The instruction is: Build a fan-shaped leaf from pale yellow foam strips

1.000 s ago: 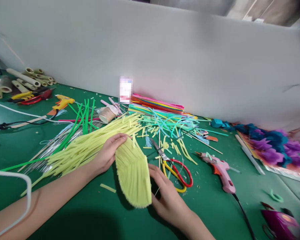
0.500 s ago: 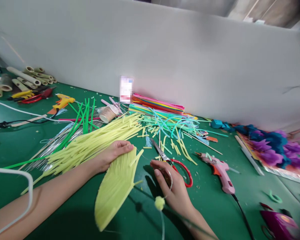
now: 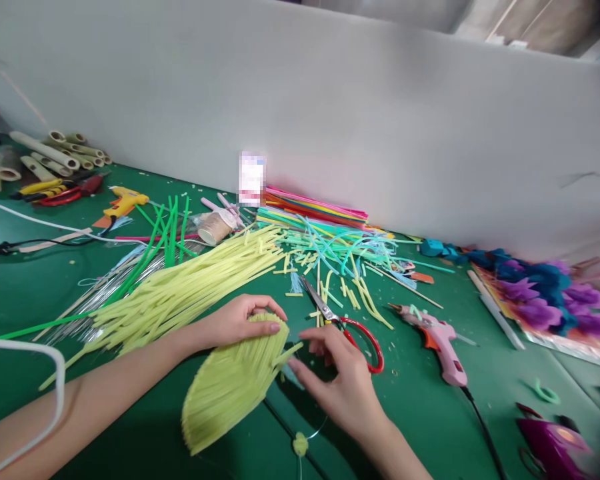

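- At far left, open-ended bamboo tubes lie near the back edge of the worktop, beside a grey partition.
- Left of centre, the left hand grips a yellow-green leaf-shaped piece.
- Apart from it, the right hand has thumb and forefinger parted; contact with the loose strand is unclear.
- Farther right, green surface separates scissors from a pink glue gun.

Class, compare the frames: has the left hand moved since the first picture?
Yes. Judged against the red-handled scissors, the left hand has moved rightward and lower in the view, ending below the level of their blade tips.
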The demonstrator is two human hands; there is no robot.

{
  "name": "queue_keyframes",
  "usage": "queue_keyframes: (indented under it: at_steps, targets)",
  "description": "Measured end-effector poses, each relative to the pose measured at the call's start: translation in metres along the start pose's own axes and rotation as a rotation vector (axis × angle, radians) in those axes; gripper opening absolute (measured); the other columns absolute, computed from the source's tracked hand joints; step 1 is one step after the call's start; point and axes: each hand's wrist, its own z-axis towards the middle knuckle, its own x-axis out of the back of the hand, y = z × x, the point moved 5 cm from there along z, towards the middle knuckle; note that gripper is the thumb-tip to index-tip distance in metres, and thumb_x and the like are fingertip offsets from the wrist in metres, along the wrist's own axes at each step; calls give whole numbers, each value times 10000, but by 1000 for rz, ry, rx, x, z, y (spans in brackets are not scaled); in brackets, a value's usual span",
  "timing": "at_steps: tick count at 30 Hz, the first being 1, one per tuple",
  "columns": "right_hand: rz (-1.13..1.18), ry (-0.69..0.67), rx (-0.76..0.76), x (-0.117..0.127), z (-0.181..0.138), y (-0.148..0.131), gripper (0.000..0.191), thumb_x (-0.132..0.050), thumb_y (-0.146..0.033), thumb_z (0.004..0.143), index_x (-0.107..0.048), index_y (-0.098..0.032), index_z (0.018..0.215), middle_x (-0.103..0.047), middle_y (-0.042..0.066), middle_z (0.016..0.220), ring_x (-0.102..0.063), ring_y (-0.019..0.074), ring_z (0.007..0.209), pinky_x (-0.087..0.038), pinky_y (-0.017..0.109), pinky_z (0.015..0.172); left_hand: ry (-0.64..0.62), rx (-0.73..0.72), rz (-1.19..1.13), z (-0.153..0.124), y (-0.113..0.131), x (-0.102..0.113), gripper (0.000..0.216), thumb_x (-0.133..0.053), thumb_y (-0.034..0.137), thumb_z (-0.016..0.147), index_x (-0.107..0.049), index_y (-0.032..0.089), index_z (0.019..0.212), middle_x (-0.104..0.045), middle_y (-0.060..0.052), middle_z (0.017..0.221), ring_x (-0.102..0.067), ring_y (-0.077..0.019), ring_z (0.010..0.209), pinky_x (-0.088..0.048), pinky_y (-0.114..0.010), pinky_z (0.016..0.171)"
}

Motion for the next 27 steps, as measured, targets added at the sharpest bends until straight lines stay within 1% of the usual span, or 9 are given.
queue_keyframes:
  at_steps: [3, 5, 7, 10, 12, 15, 19, 23, 27]
  targets:
    - [-165, -36, 138, -10, -3, -13, 288, -686, -348, 822, -626, -220, 1073, -555, 59, 895, -587, 202, 791, -512, 328, 700, 7, -36, 11, 0, 1, -1, 356, -625, 485, 843, -661, 196, 1048, -655, -13, 871, -587, -166, 783, -413, -228, 665]
    - [-241, -56, 206, -15, -4, -17, 229, -620, -316, 879, -627, -227, 1090, -535, 58, 876, -571, 193, 769, -497, 314, 670, 4, -57, 27, 1, 1, -2, 345, -627, 473, 846, -661, 198, 1050, -668, -26, 943, -601, -189, 873, -433, -250, 743]
    - [-293, -51, 280, -17, -5, -19, 156, -549, -253, 925, -631, -225, 1056, -531, 48, 827, -549, 180, 729, -471, 292, 632, -4, -69, 39, 2, 1, -2, 348, -631, 468, 843, -659, 203, 1067, -675, -33, 985, -609, -206, 923, -444, -272, 795]
    - [-313, -28, 385, -16, -6, -24, 136, -484, -148, 943, -601, -201, 985, -561, 42, 789, -527, 176, 705, -450, 293, 633, -28, -93, 58, 2, 1, -3, 367, -665, 459, 817, -655, 213, 1088, -679, -35, 1045, -617, -223, 980, -450, -294, 858]
    - [-257, -8, 403, -14, -6, -25, 129, -454, -108, 941, -551, -191, 962, -585, 45, 796, -531, 175, 706, -450, 294, 640, -46, -110, 79, 2, 3, -4, 400, -701, 459, 782, -651, 223, 1101, -679, -31, 1086, -614, -234, 1024, -442, -308, 907]
    - [-144, 36, 328, -8, -6, -23, 96, -438, -119, 941, -485, -202, 956, -594, 47, 826, -553, 171, 713, -460, 287, 639, -65, -105, 114, 1, 6, -6, 446, -730, 474, 745, -650, 237, 1114, -679, -28, 1126, -603, -253, 1073, -424, -329, 956]
    - [34, 69, 93, -5, -6, -11, 39, -439, -217, 959, -477, -222, 967, -596, 38, 826, -590, 171, 722, -478, 284, 653, -56, -57, 145, 0, 6, -8, 454, -740, 491, 725, -663, 242, 1096, -692, -22, 1102, -615, -259, 1046, -435, -329, 933]
    - [415, 101, -195, -6, -4, 4, 143, -437, -360, 976, -472, -234, 918, -587, 11, 775, -591, 160, 718, -482, 267, 644, -59, -20, 149, 0, 2, -9, 472, -744, 505, 713, -671, 233, 1091, -704, -28, 1071, -629, -263, 1013, -461, -311, 882]
    - [727, 110, -366, -8, 0, 12, 244, -507, -464, 930, -472, -230, 872, -549, -16, 714, -535, 139, 644, -454, 245, 570, -72, -4, 120, 0, 1, -8, 469, -746, 503, 712, -676, 224, 1083, -711, -22, 1020, -645, -246, 967, -473, -287, 851]
